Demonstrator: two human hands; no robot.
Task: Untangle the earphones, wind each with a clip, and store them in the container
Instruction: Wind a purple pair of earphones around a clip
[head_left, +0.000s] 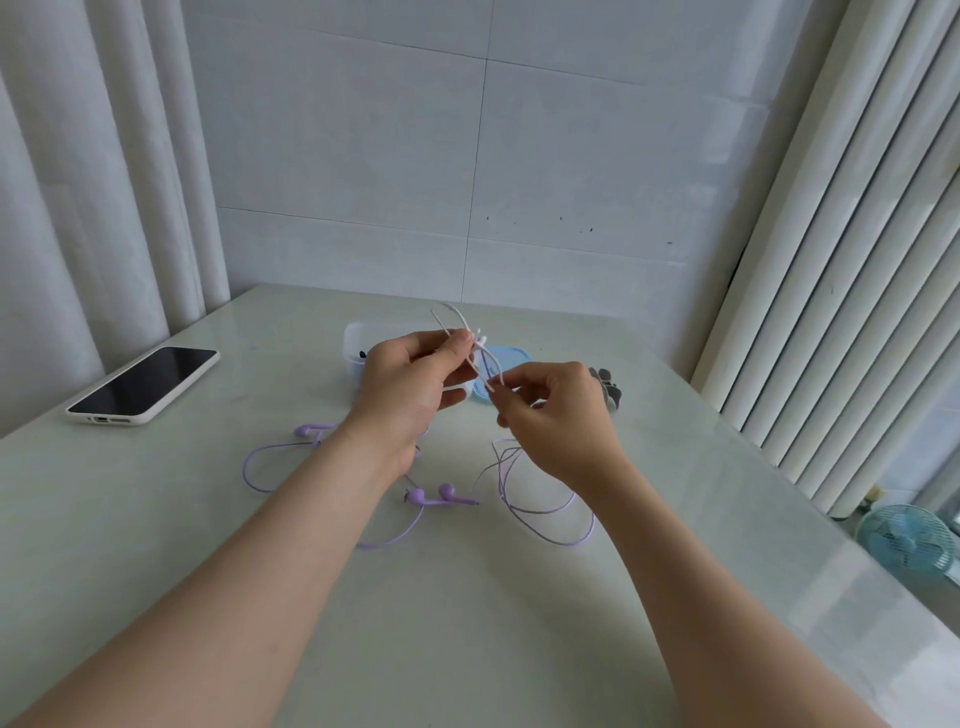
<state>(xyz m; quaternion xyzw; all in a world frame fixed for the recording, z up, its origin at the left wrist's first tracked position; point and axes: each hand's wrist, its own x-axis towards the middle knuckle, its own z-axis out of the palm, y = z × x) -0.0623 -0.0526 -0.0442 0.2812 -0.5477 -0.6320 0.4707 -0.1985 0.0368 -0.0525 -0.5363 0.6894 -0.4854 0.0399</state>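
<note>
I have the white earphone cable (470, 338) pinched in both hands above the table (467, 623): left hand (410, 384) grips the bundle, right hand (550, 410) nips a strand running diagonally between them; the clear container (358, 343) sits just beyond my left hand

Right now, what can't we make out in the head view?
- Container contents: left hand covers most of it; one dark item shows.
- Blue lid: partly behind both hands.
- Clips: mostly behind the right hand; count unclear.
- White earphone cable: too thin and bunched to tell if it is knotted.
- Purple earphones: cable runs under the left wrist.
</note>
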